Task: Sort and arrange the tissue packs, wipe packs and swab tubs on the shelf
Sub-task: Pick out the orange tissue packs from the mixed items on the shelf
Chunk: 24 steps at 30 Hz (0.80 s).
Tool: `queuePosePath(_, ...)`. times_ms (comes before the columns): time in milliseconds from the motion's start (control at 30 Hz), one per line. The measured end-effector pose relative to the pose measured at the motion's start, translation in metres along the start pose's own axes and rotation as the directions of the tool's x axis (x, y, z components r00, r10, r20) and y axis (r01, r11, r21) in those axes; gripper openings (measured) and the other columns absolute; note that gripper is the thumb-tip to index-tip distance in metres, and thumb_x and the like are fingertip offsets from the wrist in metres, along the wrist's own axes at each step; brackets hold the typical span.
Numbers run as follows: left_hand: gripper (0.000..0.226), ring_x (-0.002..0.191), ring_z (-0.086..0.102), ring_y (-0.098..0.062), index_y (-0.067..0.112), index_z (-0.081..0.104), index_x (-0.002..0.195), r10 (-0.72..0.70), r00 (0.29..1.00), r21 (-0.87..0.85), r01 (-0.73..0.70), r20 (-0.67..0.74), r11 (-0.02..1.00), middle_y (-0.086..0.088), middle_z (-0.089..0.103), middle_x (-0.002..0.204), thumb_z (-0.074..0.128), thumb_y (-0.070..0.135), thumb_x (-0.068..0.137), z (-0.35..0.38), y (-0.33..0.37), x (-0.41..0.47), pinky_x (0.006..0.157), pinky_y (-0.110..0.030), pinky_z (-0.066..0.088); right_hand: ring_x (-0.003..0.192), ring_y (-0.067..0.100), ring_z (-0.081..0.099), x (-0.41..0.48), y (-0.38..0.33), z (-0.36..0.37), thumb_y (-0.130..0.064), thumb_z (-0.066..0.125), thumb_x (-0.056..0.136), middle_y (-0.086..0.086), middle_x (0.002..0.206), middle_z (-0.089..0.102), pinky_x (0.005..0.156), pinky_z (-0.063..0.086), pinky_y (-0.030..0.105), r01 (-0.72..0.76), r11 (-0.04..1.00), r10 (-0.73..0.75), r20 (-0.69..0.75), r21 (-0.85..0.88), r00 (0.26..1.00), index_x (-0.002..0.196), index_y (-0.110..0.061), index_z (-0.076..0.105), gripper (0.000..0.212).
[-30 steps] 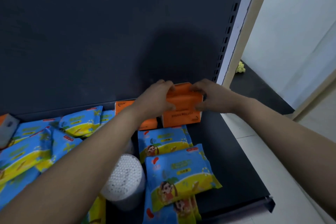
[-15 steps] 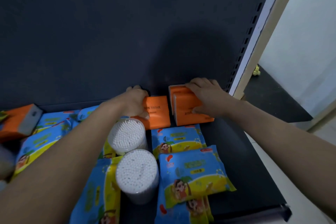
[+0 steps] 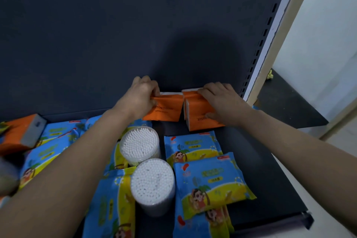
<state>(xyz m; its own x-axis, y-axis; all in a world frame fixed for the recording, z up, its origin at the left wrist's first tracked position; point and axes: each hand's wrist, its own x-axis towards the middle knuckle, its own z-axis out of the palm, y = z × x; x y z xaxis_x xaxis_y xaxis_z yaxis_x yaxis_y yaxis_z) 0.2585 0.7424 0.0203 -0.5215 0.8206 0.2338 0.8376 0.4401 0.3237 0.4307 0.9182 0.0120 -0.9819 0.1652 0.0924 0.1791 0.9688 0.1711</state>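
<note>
Hands reach to the back of the shelf: the left hand curls its fingers round the far edge of the left tissue pack. The right hand clamps the right tissue pack just beside it, with two swab tubs and blue wipe packs in front.

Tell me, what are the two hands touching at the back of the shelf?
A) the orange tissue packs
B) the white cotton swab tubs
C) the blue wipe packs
A: the left hand pinches the left orange tissue pack, and the right hand holds the right orange tissue pack beside it.
</note>
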Motion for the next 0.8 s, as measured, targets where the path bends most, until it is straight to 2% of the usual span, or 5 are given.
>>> queuePosePath(233, 0.014, 0.091, 0.043, -0.016, 0.016, 0.054, 0.082, -0.019, 1.000, -0.052, 0.020, 0.007, 0.998, 0.001, 0.050, 0.090, 0.067, 0.010, 0.081, -0.001, 0.007, -0.003, 0.073, -0.027, 0.035, 0.137, 0.024, 0.024, -0.003, 0.001, -0.002, -0.037, 0.062, 0.085, 0.005, 0.150, 0.025, 0.111, 0.020, 0.036, -0.041, 0.999, 0.041, 0.055, 0.009, 0.998, 0.148, -0.017, 0.020, 0.078)
queuePosePath(400, 0.026, 0.092, 0.039, -0.018, 0.013, 0.049, 0.094, -0.037, 0.996, -0.002, 0.037, 0.087, 0.999, 0.001, 0.043, 0.094, 0.062, 0.000, 0.076, 0.010, 0.004, -0.004, 0.072, -0.027, 0.034, 0.138, 0.024, 0.024, -0.006, 0.001, -0.003, -0.035, 0.062, 0.085, 0.006, 0.151, 0.025, 0.111, 0.022, 0.037, -0.070, 0.997, 0.068, 0.077, 0.022, 0.995, 0.148, -0.017, 0.019, 0.078)
queuePosePath(533, 0.025, 0.089, 0.036, -0.016, 0.009, 0.051, 0.093, -0.004, 1.000, 0.041, 0.004, -0.012, 0.999, -0.003, 0.045, 0.094, 0.055, -0.007, 0.075, 0.014, 0.001, -0.005, 0.073, -0.025, 0.033, 0.138, 0.025, 0.025, -0.007, 0.000, -0.004, -0.034, 0.062, 0.086, 0.006, 0.151, 0.026, 0.112, 0.020, 0.037, -0.068, 0.998, 0.067, 0.074, 0.013, 0.995, 0.148, -0.016, 0.020, 0.077)
queuePosePath(667, 0.022, 0.090, 0.036, -0.015, 0.008, 0.051, 0.094, 0.021, 0.999, 0.055, -0.022, 0.026, 0.998, -0.004, 0.045, 0.095, 0.058, -0.002, 0.076, 0.011, 0.000, -0.005, 0.076, -0.027, 0.037, 0.138, 0.025, 0.024, -0.009, -0.004, -0.005, -0.035, 0.061, 0.087, 0.007, 0.151, 0.026, 0.113, 0.016, 0.036, -0.063, 0.998, 0.063, 0.054, 0.010, 0.997, 0.148, -0.015, 0.020, 0.076)
queuePosePath(800, 0.026, 0.095, 0.046, -0.019, 0.011, 0.057, 0.100, 0.017, 0.996, 0.024, -0.019, 0.087, 1.000, -0.004, 0.050, 0.099, 0.067, 0.006, 0.076, -0.004, 0.004, -0.012, 0.081, -0.034, 0.044, 0.138, 0.023, 0.025, -0.009, -0.008, -0.010, -0.036, 0.059, 0.088, 0.005, 0.150, 0.029, 0.113, 0.016, 0.035, -0.008, 0.998, 0.008, 0.000, 0.062, 1.000, 0.146, -0.017, 0.026, 0.070)
